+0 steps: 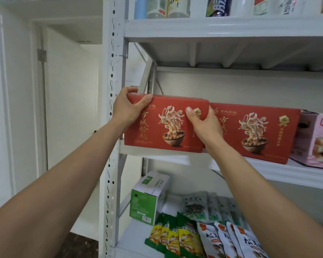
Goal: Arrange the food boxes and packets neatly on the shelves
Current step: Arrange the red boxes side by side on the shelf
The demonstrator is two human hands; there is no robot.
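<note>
A red noodle box (168,127) stands upright at the left end of the middle shelf (268,170). My left hand (126,107) grips its upper left corner, thumb on the front face. My right hand (203,121) grips its right edge, thumb on the front near the gold seal. A second, identical red noodle box (257,131) stands just to its right, partly behind my right hand. A pink box (317,140) sits further right on the same shelf.
The lower shelf holds a green and white carton (147,196), green snack packets (177,237), white packets (229,241) and grey-green packets (203,205). Bottles and cans (177,6) line the top shelf. A white perforated upright (113,127) frames the left side; a white door (67,90) lies beyond.
</note>
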